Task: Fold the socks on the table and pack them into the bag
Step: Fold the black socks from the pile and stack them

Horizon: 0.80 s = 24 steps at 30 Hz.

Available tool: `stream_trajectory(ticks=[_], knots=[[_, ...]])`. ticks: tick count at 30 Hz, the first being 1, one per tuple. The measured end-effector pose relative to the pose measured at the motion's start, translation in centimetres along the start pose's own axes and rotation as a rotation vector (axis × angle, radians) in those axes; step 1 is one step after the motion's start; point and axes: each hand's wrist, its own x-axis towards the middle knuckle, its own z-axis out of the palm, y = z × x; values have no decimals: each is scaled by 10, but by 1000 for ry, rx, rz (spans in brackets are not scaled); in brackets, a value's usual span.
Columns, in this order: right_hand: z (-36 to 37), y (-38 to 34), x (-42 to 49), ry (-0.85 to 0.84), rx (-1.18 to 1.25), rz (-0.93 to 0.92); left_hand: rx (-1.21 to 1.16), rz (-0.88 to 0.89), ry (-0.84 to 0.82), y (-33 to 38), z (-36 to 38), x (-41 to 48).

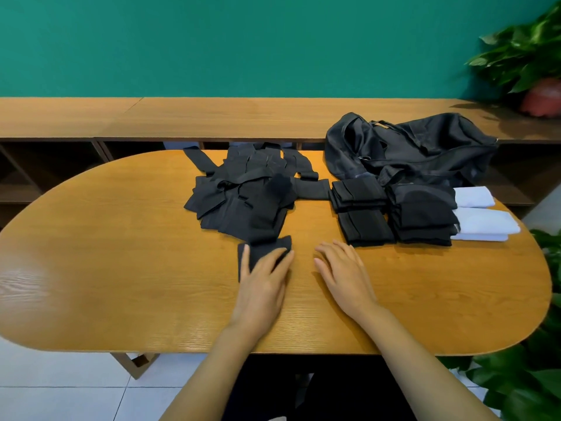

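While the left hand (263, 276) lies flat, fingers straight, on a black sock (267, 249) near the front of the table (121, 268), the right hand (341, 268) rests open on bare wood just beside it, holding nothing. Hands apart, neither gripping. The sock's far end meets the loose pile (243, 189) of unfolded black socks; I cannot tell whether it is one sock or two overlapping.

Risks, as judged:
- Black on black hides the edges, so a fold may catch a neighbour from the pile and drag it along.
- Thin fabric held only by a flat palm could slide on the smooth wood and fold crooked.

Around:
- Folded black stacks (362, 220) sit to the right, with white folded socks (482, 223) beyond them.
- The black bag (409, 147) slumps behind these; its opening is not clear from here.
- The stacks lie between the hands and the bag, so a reach across could topple them.
- Plants (522, 50) at the right edge; a wooden shelf (182, 117) runs along the green wall (243, 41).
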Motion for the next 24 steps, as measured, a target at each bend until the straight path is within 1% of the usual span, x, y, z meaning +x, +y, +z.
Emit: stream_trajectory(ticks=[4, 6, 8, 9, 11, 13, 14, 16, 18, 19, 22, 24], knots=[[-12, 15, -18, 106, 103, 55, -115, 98, -123, 28, 9, -3], [-17, 20, -23, 131, 118, 63, -159, 132, -210, 38, 8, -3], [-19, 21, -26, 136, 141, 74, -201, 137, -253, 43, 5, -2], [-18, 21, -27, 133, 154, 74, -226, 114, -232, 43, 2, 0], [-18, 19, -27, 118, 141, 44, -267, 8, -129, 36, -1, 2], [-17, 16, -28, 91, 91, -13, -223, -102, -44, 22, -1, 4], [-17, 16, -28, 72, 66, -40, -186, -137, -41, 15, -1, 4], [-16, 15, -28, 43, 30, -71, -158, -191, -113, 7, 1, 3], [-17, 14, -29, 57, 35, -72, -178, -195, -167, 6, 2, 3], [-18, 14, -29, 88, 52, -72, -188, -170, -158, 7, 3, 3], [-18, 15, -30, 203, 93, -100, -203, -97, -67, 6, 4, 1], [-16, 17, -31, 225, 94, -126, -225, -68, -29, 4, 5, 0]])
